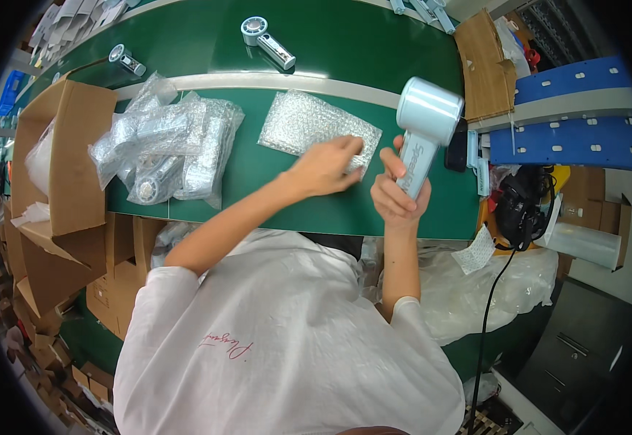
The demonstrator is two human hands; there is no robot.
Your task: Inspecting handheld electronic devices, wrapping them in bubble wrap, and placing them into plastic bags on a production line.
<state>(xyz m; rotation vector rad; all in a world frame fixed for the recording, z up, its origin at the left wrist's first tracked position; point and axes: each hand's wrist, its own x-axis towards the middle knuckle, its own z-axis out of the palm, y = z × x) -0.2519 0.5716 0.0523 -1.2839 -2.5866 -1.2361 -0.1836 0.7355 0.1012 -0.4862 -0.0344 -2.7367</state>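
My right hand [401,190] is wrapped around the handle of a light blue handheld fan [429,112]. The fan stands upright above the right part of the green work surface, its round, barrel-shaped head on top. My left hand [330,165] is at the right end of a bubble wrap bag [303,122] that lies flat on the table. Its fingers are bent and pressed together at the bag's edge; the fingertips are partly hidden. Left of the bag, several wrapped fans [167,145] lie piled in clear bubble wrap.
An open cardboard box [80,156] stands at the left. Beyond a pale rail, a green belt [345,43] carries a fan with its handle uncovered [267,42] and another fan [127,60]. Blue racks [570,141] and a black cable [491,304] are at the right.
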